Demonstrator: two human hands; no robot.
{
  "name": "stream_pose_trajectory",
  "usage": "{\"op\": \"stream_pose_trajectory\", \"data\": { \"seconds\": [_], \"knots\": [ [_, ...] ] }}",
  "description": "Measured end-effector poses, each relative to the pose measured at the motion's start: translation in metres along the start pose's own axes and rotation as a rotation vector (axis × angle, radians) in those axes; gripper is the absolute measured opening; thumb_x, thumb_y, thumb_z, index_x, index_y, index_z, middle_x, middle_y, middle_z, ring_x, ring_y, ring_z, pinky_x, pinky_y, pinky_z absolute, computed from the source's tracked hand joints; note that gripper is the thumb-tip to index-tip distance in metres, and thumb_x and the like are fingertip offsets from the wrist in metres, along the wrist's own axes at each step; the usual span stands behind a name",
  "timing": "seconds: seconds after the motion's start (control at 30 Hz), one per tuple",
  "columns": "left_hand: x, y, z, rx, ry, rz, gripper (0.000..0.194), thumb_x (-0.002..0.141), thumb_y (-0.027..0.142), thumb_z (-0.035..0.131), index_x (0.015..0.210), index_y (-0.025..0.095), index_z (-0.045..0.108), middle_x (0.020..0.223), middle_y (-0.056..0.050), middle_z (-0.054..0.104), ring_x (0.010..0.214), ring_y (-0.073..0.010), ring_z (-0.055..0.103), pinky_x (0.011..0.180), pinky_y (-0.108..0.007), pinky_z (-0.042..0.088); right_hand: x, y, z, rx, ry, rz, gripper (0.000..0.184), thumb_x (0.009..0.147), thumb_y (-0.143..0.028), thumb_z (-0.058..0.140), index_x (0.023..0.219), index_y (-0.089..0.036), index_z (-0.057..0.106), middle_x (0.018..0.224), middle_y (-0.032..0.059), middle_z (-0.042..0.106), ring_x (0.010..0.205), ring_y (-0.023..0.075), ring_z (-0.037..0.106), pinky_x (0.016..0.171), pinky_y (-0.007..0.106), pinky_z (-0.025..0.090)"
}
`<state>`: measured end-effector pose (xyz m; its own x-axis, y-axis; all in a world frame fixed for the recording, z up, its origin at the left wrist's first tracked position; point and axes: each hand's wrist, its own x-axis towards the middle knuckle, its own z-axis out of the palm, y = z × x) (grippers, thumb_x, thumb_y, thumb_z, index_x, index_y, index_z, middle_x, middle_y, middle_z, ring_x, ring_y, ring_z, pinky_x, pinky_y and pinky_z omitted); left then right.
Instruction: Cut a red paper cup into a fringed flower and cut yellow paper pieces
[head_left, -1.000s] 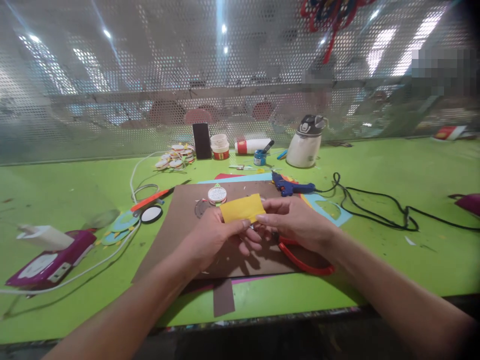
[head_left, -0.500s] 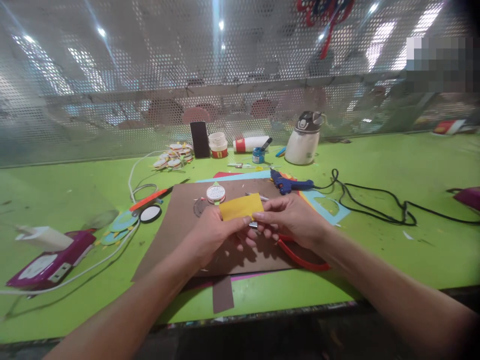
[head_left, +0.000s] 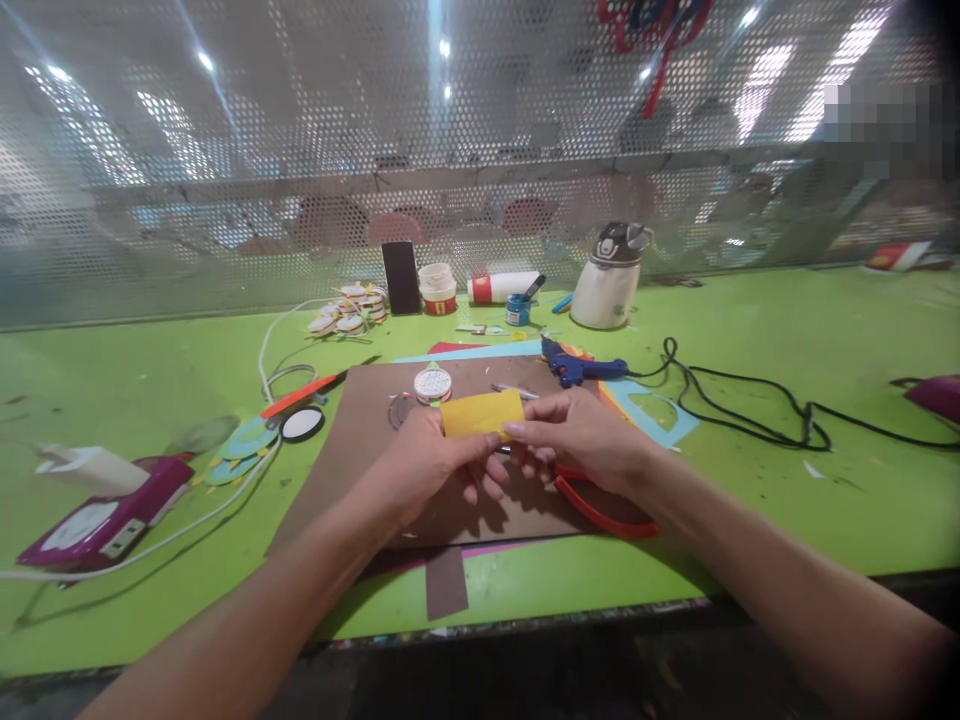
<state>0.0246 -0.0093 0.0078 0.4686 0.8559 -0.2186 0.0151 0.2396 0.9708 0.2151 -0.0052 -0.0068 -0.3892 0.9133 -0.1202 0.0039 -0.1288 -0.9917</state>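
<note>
Both hands hold a small yellow paper rectangle [head_left: 481,413] above a brown card sheet [head_left: 360,440]. My left hand [head_left: 424,465] pinches its lower left edge between thumb and fingers. My right hand [head_left: 581,435] pinches its right edge. Red-handled scissors [head_left: 600,512] lie on the brown sheet under my right wrist; whether the hand also grips them is hidden. A small round patterned disc [head_left: 433,384] lies just beyond the paper.
On the green table [head_left: 750,480]: a blue glue gun [head_left: 581,368] with a black cord [head_left: 750,400], a white jug [head_left: 607,280], a glue bottle [head_left: 501,288], a blue paint pot [head_left: 516,311], a dark phone [head_left: 401,277], paper discs [head_left: 345,310], a purple device [head_left: 97,515] at left. Perforated metal screen behind.
The hands and the yellow paper have shifted slightly away from me and the paper looks a little flatter. Nothing was picked up or let go.
</note>
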Motion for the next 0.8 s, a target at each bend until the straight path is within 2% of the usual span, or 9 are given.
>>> {"op": "stream_pose_trajectory", "data": {
  "seconds": [0.13,0.23,0.47,0.63,0.8],
  "knots": [
    [-0.0011,0.0006,0.0001,0.022,-0.018,-0.020,0.017,0.076,0.027,0.074,0.079,0.011,0.071,0.060,-0.003,0.068,0.049,-0.0095,0.060,0.048,-0.018,0.047,-0.0007,-0.0011,0.0022,-0.040,0.046,-0.017,0.036,0.063,-0.045,0.086,0.059,-0.014,0.068,0.053,-0.0003,0.066,0.044,0.0065,0.056,0.042,0.018,0.041],
    [-0.0017,0.0003,-0.0003,0.064,-0.017,-0.018,0.021,0.073,0.025,0.077,0.089,0.012,0.071,0.066,-0.003,0.070,0.054,-0.0104,0.062,0.051,-0.018,0.049,-0.0010,-0.0025,0.0013,-0.044,0.063,-0.016,0.037,0.063,-0.046,0.085,0.058,-0.014,0.067,0.053,-0.0003,0.065,0.044,0.0060,0.055,0.041,0.017,0.040],
    [-0.0015,0.0003,-0.0007,0.006,-0.085,0.006,0.026,0.079,0.035,0.073,0.086,0.010,0.070,0.072,-0.008,0.073,0.058,-0.0145,0.067,0.053,-0.022,0.052,-0.0015,-0.0038,-0.0002,-0.036,0.088,-0.001,0.038,0.062,-0.048,0.085,0.059,-0.015,0.067,0.054,-0.0001,0.066,0.044,0.0064,0.055,0.041,0.018,0.041],
    [0.0012,-0.0033,-0.0043,-0.070,-0.097,0.036,0.027,0.079,0.033,0.073,0.091,0.009,0.070,0.075,-0.010,0.075,0.065,-0.0179,0.071,0.052,-0.022,0.052,-0.0016,-0.0035,0.0008,-0.029,0.099,-0.009,0.040,0.062,-0.051,0.085,0.059,-0.015,0.067,0.054,0.0002,0.066,0.044,0.0067,0.056,0.042,0.019,0.042],
    [0.0043,-0.0052,-0.0074,-0.123,-0.122,-0.002,0.023,0.083,0.027,0.069,0.092,0.007,0.069,0.076,-0.014,0.075,0.066,-0.0201,0.072,0.050,-0.023,0.053,-0.0008,-0.0027,0.0008,-0.012,0.115,-0.011,0.040,0.061,-0.049,0.086,0.058,-0.015,0.065,0.052,-0.0012,0.065,0.042,0.0062,0.055,0.040,0.018,0.040]
  ]
}}
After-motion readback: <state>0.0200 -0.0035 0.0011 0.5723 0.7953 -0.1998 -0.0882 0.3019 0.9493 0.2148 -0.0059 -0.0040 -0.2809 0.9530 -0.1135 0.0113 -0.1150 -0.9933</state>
